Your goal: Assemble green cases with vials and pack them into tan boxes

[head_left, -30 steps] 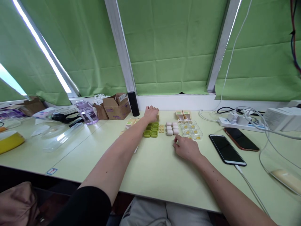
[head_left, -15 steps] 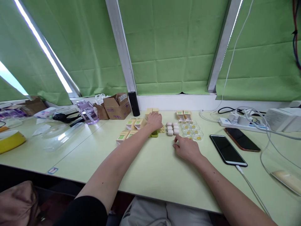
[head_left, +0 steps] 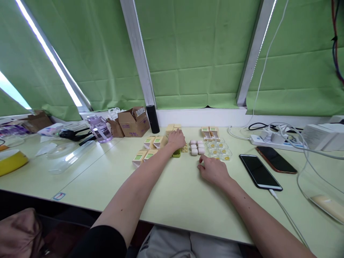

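My left hand reaches over the small green containers, its fingertips near cream boxes at the back; what lies under its fingers is hidden. More cream boxes with green labels stand to its left. My right hand rests on the table with curled fingers, and nothing I can make out is in them. Just beyond it are white rounded pieces in rows and clear cups with yellow centres. Two open cream boxes stand behind these. Small yellow pieces lie beside my left hand.
Two phones and a power strip with cables are on the right. At the back left stand a black cylinder, a cardboard box and a purple bottle. A clear plastic container lies further left.
My left hand has barely moved, and its fingers look a little more spread. The right hand stays in place. The camera view has shifted very slightly.
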Motion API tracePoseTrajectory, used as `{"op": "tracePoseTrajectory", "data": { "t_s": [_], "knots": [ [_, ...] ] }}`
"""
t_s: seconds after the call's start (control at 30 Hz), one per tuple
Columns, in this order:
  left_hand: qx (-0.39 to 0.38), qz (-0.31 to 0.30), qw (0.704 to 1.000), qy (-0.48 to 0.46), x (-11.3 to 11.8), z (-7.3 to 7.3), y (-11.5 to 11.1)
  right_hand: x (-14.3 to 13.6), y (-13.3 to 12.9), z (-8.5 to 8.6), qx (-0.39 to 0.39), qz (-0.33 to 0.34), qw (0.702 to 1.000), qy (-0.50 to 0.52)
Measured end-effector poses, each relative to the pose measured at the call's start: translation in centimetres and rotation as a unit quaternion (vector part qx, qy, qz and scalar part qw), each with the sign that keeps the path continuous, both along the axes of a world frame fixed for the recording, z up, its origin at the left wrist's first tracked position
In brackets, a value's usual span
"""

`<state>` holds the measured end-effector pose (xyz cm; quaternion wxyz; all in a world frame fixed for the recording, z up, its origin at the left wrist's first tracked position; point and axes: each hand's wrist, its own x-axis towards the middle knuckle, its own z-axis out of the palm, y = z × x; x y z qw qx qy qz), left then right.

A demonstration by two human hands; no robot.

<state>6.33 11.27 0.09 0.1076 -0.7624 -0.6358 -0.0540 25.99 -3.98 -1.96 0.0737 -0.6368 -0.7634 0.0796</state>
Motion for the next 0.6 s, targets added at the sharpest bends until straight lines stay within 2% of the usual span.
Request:
{"op": "tracePoseTrajectory", "data": {
  "t_s": [0.43, 0.6],
  "knots": [
    [-0.017, 0.009, 1.000, -0.012, 0.07, 0.29, 0.57, -0.05, -0.13, 0.31, -0.006, -0.002, 1.000, 0.003],
    [-0.011, 0.011, 0.999, -0.030, 0.00, 0.58, 0.08, -0.04, -0.10, 0.22, -0.003, -0.005, 1.000, 0.003]
  ]
}}
